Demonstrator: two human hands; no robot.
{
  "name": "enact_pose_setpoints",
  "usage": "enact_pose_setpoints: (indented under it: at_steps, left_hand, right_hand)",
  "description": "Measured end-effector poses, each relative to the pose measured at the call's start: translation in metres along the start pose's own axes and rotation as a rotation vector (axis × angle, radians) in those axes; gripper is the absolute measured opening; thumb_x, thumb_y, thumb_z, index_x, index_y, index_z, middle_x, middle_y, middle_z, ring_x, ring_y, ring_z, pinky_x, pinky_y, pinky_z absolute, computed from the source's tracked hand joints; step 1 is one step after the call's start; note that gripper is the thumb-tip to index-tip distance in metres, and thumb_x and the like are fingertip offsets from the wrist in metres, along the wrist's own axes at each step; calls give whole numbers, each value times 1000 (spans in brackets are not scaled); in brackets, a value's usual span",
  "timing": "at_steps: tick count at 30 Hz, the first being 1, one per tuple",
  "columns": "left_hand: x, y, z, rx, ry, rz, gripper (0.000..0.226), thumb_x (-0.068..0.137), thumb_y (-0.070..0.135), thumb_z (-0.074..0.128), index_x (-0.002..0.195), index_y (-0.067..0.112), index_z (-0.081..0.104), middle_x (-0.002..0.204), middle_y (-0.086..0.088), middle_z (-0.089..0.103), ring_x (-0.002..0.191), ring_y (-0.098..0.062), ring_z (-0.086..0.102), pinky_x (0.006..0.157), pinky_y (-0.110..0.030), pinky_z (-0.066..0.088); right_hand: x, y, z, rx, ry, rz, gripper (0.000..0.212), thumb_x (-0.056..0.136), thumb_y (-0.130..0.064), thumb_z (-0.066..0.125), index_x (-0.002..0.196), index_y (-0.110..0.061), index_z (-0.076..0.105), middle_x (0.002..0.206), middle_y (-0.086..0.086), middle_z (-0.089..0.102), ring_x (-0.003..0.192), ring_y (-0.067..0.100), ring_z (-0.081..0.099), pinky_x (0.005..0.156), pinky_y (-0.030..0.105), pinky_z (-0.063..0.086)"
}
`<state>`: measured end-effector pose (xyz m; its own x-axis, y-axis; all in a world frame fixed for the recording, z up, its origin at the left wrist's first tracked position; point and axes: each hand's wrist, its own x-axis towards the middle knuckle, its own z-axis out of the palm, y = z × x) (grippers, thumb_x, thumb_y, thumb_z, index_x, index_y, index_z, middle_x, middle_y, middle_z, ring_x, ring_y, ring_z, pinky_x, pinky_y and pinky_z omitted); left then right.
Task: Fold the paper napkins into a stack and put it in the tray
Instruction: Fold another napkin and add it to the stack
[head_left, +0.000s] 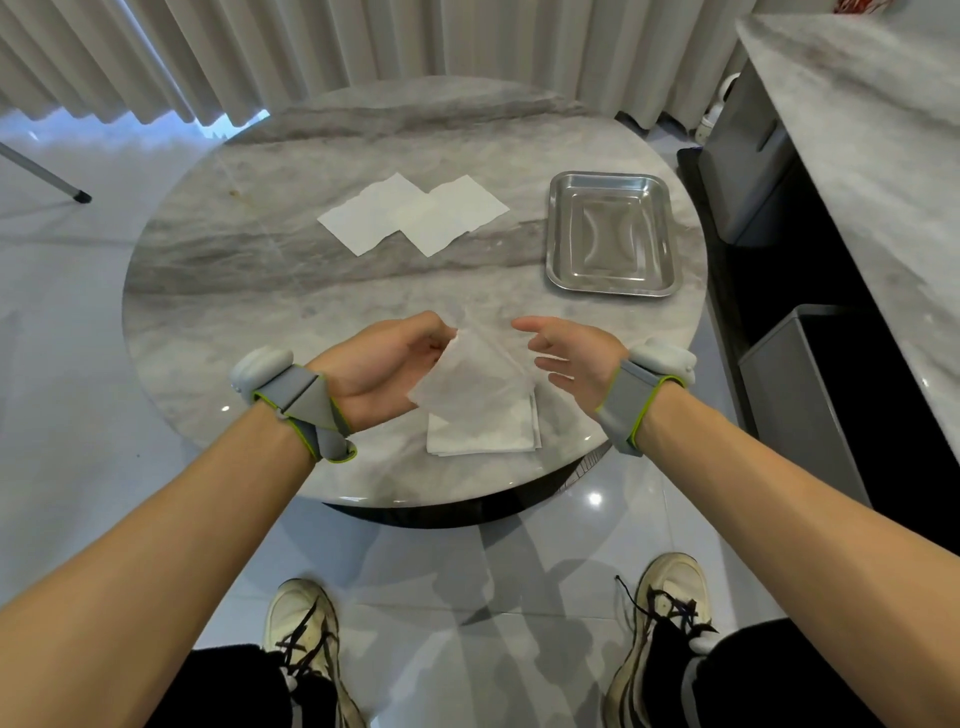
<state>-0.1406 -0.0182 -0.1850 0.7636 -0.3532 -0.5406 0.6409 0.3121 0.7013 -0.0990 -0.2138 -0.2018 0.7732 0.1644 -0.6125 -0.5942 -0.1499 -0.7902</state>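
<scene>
Head view looks down on a round marble tabletop (260, 291). On the left, the left hand (382, 366) is curled, its fingers pinching the upper corner of a thin, blurred napkin (472, 369) that hangs lifted above the near edge. Beneath that sheet, at the near middle, lies a folded stack (483, 431) of napkins; its layered edges show on the right side, but the number of sheets in it cannot be counted. Farther back, at the middle of the tabletop, two unfolded napkins (410, 213) lie flat, the right one overlapping a corner of the left. The right hand (569, 353) is spread wide and holds nothing, just beside the lifted sheet, fingers pointing toward it. At the far right sits one metal tray (558, 234), with nothing in it.

By my reading the task is partway: some folding is done and stacked, one napkin is in hand being folded, two more wait, and the move of the stack into the tray is not yet begun.

Count: one tray, one stack, one held napkin, two flat napkins, two hands.
</scene>
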Motion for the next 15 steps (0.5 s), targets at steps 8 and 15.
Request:
enact_pose_setpoints:
  at_steps: [8,15]
  left_hand:
    - [-3,-1,6,-62,-94,81,33,93,7,35,75,11,62,79,-3,57,74,-16,53,75,-26,46]
    - [0,-2,4,-27,-31,80,22,91,10,40,99,4,60,97,-11,64,84,-21,63,85,-30,53]
  right_hand:
    - [-5,4,-1,354,-75,233,29,92,-29,55,112,-16,38,118,23,58,112,36,59,102,43,46]
    - [2,1,-3,293,3,-57,15,92,-9,53,100,-12,66,86,4,64,72,17,61,54,22,54]
